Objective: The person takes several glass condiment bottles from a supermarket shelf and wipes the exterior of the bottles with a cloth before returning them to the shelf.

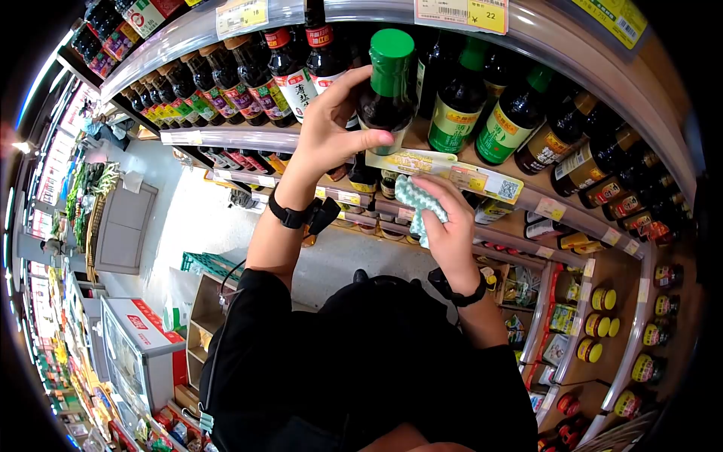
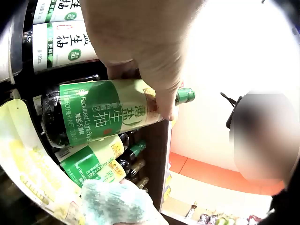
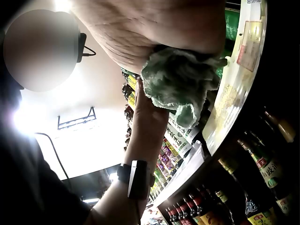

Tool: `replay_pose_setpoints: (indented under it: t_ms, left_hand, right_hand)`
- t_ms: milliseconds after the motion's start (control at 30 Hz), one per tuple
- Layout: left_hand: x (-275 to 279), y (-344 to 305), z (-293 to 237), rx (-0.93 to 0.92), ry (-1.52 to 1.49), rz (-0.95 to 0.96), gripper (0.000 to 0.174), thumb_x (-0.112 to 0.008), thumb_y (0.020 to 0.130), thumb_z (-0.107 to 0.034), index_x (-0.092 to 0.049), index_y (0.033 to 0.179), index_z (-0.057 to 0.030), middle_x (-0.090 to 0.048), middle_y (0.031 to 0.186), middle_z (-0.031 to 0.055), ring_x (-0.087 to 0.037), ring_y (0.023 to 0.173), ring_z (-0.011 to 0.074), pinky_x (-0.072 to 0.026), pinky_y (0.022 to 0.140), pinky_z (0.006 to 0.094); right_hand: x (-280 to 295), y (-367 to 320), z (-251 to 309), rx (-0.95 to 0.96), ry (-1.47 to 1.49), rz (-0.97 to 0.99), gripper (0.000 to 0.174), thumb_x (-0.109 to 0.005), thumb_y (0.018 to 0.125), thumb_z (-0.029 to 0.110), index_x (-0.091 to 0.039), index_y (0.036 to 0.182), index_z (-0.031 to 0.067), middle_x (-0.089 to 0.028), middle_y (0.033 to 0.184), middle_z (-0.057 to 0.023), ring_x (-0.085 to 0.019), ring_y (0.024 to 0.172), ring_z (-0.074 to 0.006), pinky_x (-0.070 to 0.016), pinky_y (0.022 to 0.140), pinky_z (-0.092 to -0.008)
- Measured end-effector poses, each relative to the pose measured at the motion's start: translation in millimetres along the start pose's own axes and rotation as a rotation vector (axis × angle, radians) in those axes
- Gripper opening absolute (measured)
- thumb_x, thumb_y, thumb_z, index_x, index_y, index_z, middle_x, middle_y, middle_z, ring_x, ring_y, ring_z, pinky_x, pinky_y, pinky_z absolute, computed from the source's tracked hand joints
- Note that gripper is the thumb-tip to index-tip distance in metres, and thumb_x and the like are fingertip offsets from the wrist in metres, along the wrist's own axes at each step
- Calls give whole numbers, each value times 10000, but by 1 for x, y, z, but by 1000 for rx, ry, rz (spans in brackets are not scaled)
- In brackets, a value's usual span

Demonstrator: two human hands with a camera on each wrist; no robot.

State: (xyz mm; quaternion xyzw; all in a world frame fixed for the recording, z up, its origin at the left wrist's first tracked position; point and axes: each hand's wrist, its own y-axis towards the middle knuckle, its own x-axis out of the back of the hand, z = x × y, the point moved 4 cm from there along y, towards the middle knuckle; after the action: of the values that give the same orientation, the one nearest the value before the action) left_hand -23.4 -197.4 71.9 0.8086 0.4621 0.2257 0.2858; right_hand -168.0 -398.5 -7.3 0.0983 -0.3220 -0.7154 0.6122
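Note:
My left hand (image 1: 325,129) grips a dark soy sauce bottle (image 1: 386,108) with a green cap, thumb across its front and fingers behind it. In the left wrist view the bottle's green and cream label (image 2: 101,111) faces the camera, and the bottle leans over its neighbours in that view. Below and to the right, my right hand (image 1: 454,235) holds a crumpled pale green and white cloth (image 1: 419,209) near the shelf's front edge. The right wrist view shows the cloth (image 3: 176,79) bunched under the palm, so the fingertips are hidden there.
Matching green-labelled bottles (image 1: 456,113) stand just right of the held one, and white-labelled bottles (image 1: 290,75) stand to its left. A price strip (image 1: 482,181) runs along the shelf edge. Jars (image 1: 597,325) fill shelves at the right. A freezer chest (image 1: 139,339) stands lower left.

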Motion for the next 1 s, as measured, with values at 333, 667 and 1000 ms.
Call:
replay_pose_setpoints:
  t_ms: [333,667,1000]
  left_hand:
    - [-10,0,13,71,-99,-24,900,-942,878,-50,-453,1630,27,-611,1533,125,-586,1417,218,-476,1219,393]
    - [-10,1,21,144,-102,-99,851,-857,973,-55,-371,1663,43,-548,1582,156,-540,1466,235,-410,1264,385]
    - [-21,7,23,81,122,-151,801,-797,1011,-62,-354,1671,38,-521,1592,208,-530,1467,287,-409,1247,396]
  right_hand:
    - [-3,-1,3,55,-23,9,502,-604,817,-125,-754,1286,-27,-754,1318,-184,-732,1215,-354,-561,1071,-416]
    - [7,-8,5,35,-30,14,517,-610,803,-149,-758,1282,-24,-757,1307,-189,-736,1208,-353,-561,1057,-405]
    - [12,-11,13,49,-35,24,511,-637,801,-150,-767,1276,-12,-762,1302,-190,-746,1183,-362,-567,1047,-408]
